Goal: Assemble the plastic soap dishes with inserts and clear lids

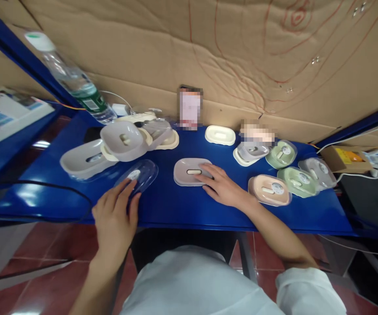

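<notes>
My left hand [115, 216] rests at the front edge of the blue table [182, 210], fingers stretched onto the near end of a clear oval lid [139, 175]. My right hand [222, 186] lies flat with fingers spread, fingertips touching the right side of a grey oval soap-dish base [189, 171] at the table's middle. Neither hand grips anything that I can see.
Grey and cream dish parts [123, 140] pile at the left. Finished pink [269, 190], green [297, 181] and grey dishes [318, 170] sit at the right. A cream base [220, 134] lies behind. A water bottle [74, 81] leans at back left. Cardboard [241, 52] walls the back.
</notes>
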`<control>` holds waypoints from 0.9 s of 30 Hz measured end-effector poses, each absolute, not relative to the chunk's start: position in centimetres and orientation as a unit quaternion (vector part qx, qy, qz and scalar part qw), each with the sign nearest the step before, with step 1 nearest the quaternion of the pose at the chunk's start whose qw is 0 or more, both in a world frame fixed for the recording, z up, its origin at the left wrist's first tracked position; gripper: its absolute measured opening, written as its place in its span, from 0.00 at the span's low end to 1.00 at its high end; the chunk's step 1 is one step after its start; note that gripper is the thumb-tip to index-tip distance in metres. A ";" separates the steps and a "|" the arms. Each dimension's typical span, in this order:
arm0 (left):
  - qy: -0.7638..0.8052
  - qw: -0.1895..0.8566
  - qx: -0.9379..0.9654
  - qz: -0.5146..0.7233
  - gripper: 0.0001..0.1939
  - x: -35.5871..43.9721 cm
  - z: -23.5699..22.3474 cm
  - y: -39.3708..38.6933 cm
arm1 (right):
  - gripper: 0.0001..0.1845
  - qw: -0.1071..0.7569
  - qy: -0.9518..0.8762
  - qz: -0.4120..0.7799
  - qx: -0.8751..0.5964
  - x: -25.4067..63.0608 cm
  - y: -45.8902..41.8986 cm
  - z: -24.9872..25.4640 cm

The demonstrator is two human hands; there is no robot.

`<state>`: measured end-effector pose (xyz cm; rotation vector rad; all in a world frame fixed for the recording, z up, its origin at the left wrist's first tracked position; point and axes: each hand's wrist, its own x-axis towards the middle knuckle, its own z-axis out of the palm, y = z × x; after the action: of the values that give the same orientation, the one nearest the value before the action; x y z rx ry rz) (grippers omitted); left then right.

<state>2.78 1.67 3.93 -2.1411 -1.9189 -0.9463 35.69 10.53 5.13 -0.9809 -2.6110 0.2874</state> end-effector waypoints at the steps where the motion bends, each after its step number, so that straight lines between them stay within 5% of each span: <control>1: -0.620 0.048 -0.707 -0.336 0.23 3.3 3.9 2.2 | 0.28 0.175 -0.916 0.113 -0.343 35.4 10.4 4.9; 7: -0.501 0.029 -0.777 -0.379 0.17 8.1 3.6 6.8 | 0.53 0.232 -0.880 0.155 -0.384 34.7 10.4 3.8; 13: -0.449 0.020 -0.842 -0.298 0.18 9.7 4.3 9.4 | 0.49 0.240 -0.862 0.172 -0.412 35.9 11.7 3.5; 20: -0.431 -0.054 -0.862 -0.262 0.23 8.3 4.9 10.8 | 0.33 0.286 -0.863 0.125 -0.397 36.1 12.2 3.2; 27: -0.420 -0.087 -0.864 -0.263 0.22 7.7 4.5 10.9 | 0.31 0.206 -0.890 0.073 -0.401 36.3 12.2 4.2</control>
<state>7.74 10.93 4.46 -2.8758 -1.3985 -0.8749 36.35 12.19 4.17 -1.1165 -2.4791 0.2046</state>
